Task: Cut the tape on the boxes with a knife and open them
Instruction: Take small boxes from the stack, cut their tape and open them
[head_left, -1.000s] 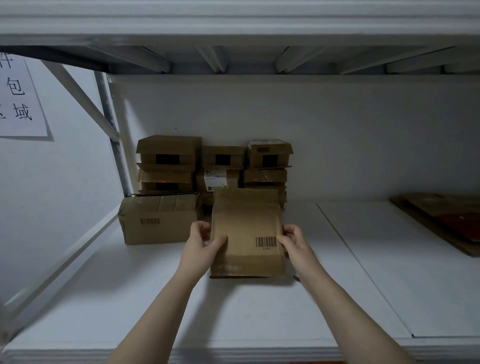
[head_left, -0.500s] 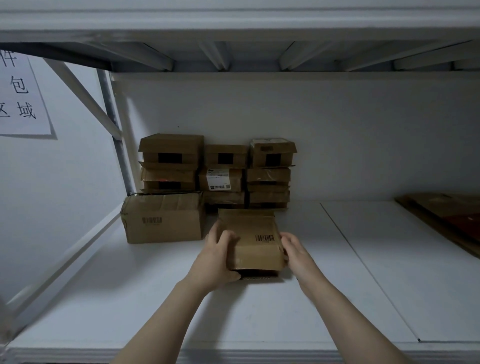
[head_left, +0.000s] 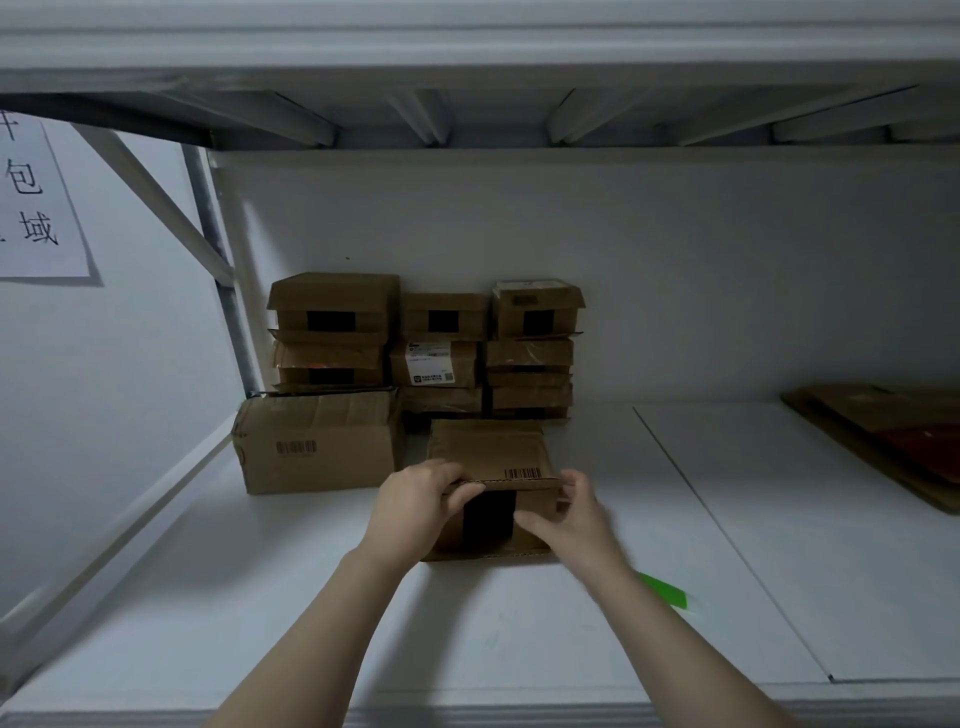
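Observation:
A small brown cardboard box (head_left: 491, 452) with a barcode on top lies flat on the white shelf (head_left: 260, 597), with a strip of black tape (head_left: 488, 514) on its near face. My left hand (head_left: 415, 501) grips the box's near left top edge, fingers curled over it. My right hand (head_left: 566, 512) is at the near right corner, thumb on the front face beside the tape, and it is blurred. A green object (head_left: 662, 592), perhaps the knife's handle, lies on the shelf just right of my right forearm.
Several taped cardboard boxes (head_left: 441, 338) are stacked against the back wall. A larger carton (head_left: 317, 441) lies left of the small box. Flattened cardboard (head_left: 883, 431) lies at the far right. A paper sign (head_left: 36, 208) hangs on the left wall.
The box has been laid down flat on the shelf with its taped face toward me. Both hands shifted from its sides to its near top edge. The green object has come into view.

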